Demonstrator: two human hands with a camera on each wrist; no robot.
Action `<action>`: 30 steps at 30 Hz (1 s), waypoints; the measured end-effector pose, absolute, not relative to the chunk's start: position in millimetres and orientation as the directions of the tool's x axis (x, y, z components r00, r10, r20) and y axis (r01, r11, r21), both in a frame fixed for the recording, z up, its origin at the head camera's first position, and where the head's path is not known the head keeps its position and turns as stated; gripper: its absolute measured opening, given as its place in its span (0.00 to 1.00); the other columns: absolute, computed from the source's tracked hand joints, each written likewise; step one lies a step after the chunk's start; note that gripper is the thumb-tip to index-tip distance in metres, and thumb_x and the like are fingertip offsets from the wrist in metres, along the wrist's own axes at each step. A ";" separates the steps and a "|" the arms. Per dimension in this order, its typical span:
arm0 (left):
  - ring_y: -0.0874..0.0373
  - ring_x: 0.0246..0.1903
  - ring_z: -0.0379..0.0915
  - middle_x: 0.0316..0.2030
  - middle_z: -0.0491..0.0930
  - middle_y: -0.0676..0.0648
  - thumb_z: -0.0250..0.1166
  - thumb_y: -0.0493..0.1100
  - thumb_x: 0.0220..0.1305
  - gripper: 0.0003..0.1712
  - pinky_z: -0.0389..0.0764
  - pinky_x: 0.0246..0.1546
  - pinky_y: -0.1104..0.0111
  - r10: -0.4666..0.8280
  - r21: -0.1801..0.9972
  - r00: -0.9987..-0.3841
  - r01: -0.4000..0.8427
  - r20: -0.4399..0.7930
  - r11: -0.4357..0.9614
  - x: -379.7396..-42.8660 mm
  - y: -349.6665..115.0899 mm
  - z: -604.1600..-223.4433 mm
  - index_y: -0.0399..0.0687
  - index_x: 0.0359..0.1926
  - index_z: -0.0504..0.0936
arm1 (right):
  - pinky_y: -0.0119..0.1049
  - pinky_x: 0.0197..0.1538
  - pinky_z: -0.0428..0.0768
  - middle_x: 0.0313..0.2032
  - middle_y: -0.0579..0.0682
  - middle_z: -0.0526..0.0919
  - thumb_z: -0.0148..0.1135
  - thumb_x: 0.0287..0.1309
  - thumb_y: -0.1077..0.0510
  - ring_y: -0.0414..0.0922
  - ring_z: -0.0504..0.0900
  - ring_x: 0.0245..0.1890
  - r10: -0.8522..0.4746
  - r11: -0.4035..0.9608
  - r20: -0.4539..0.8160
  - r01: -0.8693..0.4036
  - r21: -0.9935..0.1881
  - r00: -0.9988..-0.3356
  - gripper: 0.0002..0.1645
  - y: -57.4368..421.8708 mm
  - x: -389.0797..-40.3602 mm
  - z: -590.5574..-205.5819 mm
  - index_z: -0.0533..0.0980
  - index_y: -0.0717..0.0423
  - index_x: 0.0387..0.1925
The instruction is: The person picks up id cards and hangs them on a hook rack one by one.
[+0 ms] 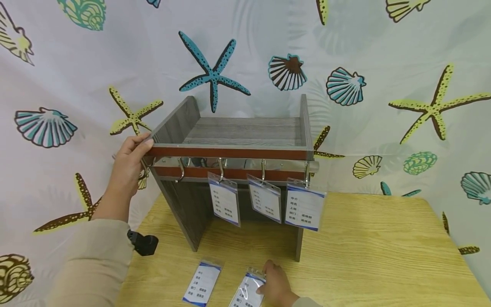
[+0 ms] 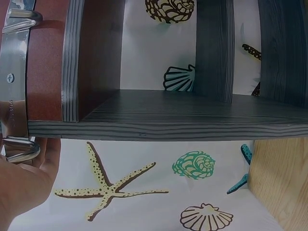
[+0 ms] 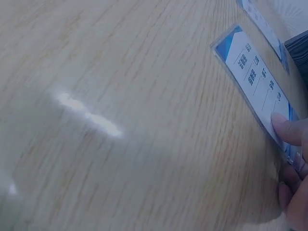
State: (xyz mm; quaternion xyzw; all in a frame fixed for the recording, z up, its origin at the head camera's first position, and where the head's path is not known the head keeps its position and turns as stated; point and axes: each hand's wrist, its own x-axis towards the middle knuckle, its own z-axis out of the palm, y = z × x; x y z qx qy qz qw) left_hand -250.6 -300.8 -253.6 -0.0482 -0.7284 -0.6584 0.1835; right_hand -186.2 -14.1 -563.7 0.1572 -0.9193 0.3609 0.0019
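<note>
A grey wooden shelf rack [image 1: 245,128] stands on the table, with a metal hook rail [image 2: 13,72] along its red front. My left hand [image 1: 128,166] grips the rack's left front corner, beside the end hook [image 2: 21,149]. Low at the front, my right hand [image 1: 277,285] pinches the edge of a clear-sleeved name badge [image 3: 260,82], thumb on its face and fingers beneath. Another name badge [image 1: 202,282] lies flat to its left. Three more badges hang from the hooks: a left one [image 1: 224,201], a middle one [image 1: 265,199] and a right one [image 1: 304,207].
The wood-grain table [image 1: 376,238] extends to the right of the rack. Behind it hangs a white cloth [image 1: 261,25] printed with shells and starfish. A small black object [image 1: 143,244] shows by the left sleeve. One hook [image 1: 180,170] near the left hand bears no badge.
</note>
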 end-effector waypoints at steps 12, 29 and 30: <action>0.53 0.57 0.52 0.47 0.64 0.52 0.53 0.51 0.60 0.23 0.44 0.58 0.57 -0.164 0.941 -0.933 0.296 0.321 0.162 -249.4 -299.9 -253.3 0.51 0.55 0.65 | 0.33 0.28 0.72 0.29 0.51 0.70 0.64 0.34 0.74 0.44 0.70 0.27 -0.390 0.452 0.091 -0.277 -0.848 -0.916 0.21 -15.4 -187.9 -548.3 0.68 0.64 0.34; 0.56 0.52 0.57 0.41 0.67 0.57 0.53 0.50 0.60 0.21 0.47 0.57 0.63 -0.175 0.935 -0.922 0.322 0.345 0.146 -251.4 -299.8 -256.3 0.51 0.53 0.67 | 0.28 0.29 0.72 0.34 0.53 0.77 0.57 0.48 0.70 0.37 0.74 0.29 -0.455 0.332 0.070 -0.242 -0.912 -0.888 0.15 -13.8 -179.5 -512.5 0.70 0.62 0.41; 0.56 0.51 0.57 0.40 0.67 0.57 0.54 0.50 0.60 0.21 0.47 0.57 0.63 -0.175 0.935 -0.921 0.325 0.347 0.143 -251.9 -299.3 -256.3 0.51 0.53 0.67 | 0.28 0.29 0.72 0.34 0.51 0.77 0.56 0.49 0.69 0.36 0.73 0.29 -0.459 0.333 0.067 -0.242 -0.911 -0.886 0.15 -13.4 -179.5 -510.4 0.71 0.61 0.41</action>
